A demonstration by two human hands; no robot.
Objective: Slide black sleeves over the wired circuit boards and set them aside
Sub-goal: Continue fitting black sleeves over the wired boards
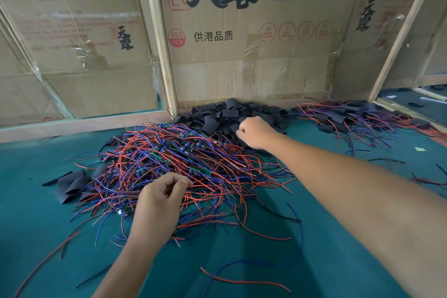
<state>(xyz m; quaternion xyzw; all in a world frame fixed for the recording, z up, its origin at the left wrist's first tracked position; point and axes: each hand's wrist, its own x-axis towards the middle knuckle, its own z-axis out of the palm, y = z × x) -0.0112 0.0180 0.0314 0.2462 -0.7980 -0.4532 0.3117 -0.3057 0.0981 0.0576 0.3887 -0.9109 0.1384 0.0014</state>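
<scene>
- Behind everything, flattened cardboard egg cartons (254, 39) printed with black and red Chinese characters are standing upright as a wall, taped into pale wooden framing (160, 39).
- A teal cloth work surface (242, 261) is spreading across the lower half of the view, carrying all the loose parts.
- Filling the middle of the cloth, a big tangle of wired circuit boards (174, 164) is lying in a heap, its red and blue leads sticking out in every direction and small green boards showing here and there among them.
- A pile of black sleeves (242, 110) is sitting against the foot of the cardboard, just behind the tangle and touching its far edge.
- Off to the right, near the wooden upright, a smaller heap of sleeved boards (350, 116) is lying well apart from the main tangle, black sleeves showing among the trailing leads.
- A few flat black sleeves (72, 184) are resting at the left edge of the tangle.
- The right hand (256, 132) is reaching across to the sleeve pile, fingers curled down into it; whether it is actually pinching a sleeve cannot be told.
- The left hand (160, 198) is hovering at the near edge of the wire tangle, fingers curled with thumb and forefinger close together, seemingly pinching thin leads.
- Single stray wires (244, 280) are lying loose on the cloth nearest the camera.
</scene>
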